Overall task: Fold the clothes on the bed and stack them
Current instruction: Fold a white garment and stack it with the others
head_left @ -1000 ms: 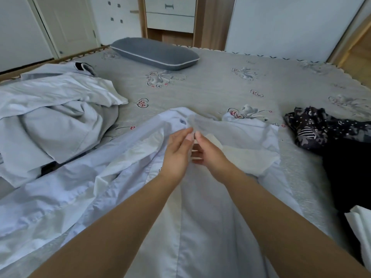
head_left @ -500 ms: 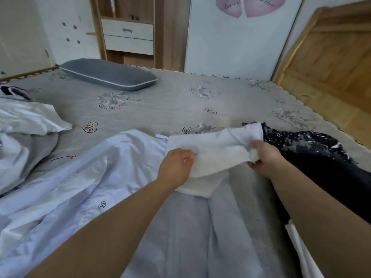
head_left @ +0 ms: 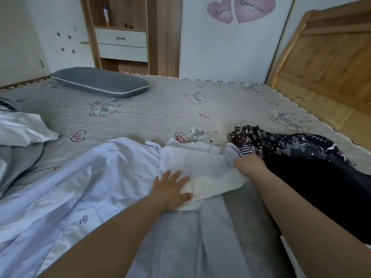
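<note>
A pale blue shirt (head_left: 84, 183) lies spread across the near half of the grey bed (head_left: 160, 115), with a small round logo on its fabric. Its upper part is bunched and stretched between my hands. My left hand (head_left: 170, 188) lies flat on the cloth with fingers spread, pressing it onto the bed. My right hand (head_left: 250, 163) grips the shirt's far edge, fingers curled round a fold of it, right beside a dark patterned garment (head_left: 285, 145).
A heap of white and grey clothes (head_left: 22, 133) lies at the left edge. A grey pillow (head_left: 100, 82) sits at the bed's far side. A wooden headboard (head_left: 325, 63) leans at the right; a drawer unit (head_left: 122, 43) stands behind. A white cloth (head_left: 289, 257) shows at bottom right.
My hands have drawn apart: the right hand pulled the shirt edge rightward toward the dark garment, and the left hand went from pinching the cloth to pressing flat on it.
</note>
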